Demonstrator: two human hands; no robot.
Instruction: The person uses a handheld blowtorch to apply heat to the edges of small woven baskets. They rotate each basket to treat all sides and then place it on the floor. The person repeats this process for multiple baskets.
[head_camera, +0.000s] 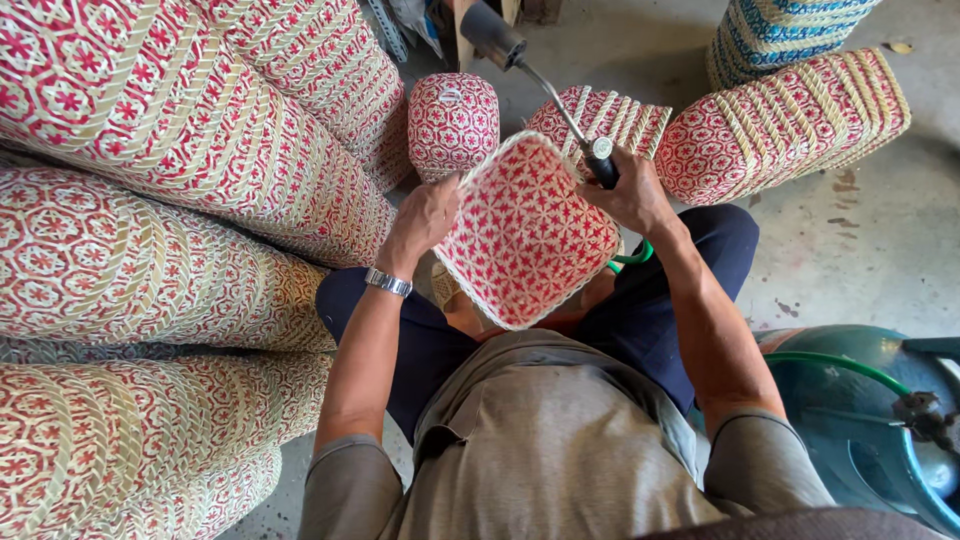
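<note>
Red-and-cream woven basket: I see it tilted over the lap, base towards the camera, set between both hands. Left hand: clamped on its upper-left rim. Right hand: closed round the grip of a gas torch, just beside the basket's upper-right corner; the torch's long axis runs up and left, away from the body, nozzle beyond the basket. Green hose below the wrist. Outward: stacked baskets at left, gas cylinder lower right.
</note>
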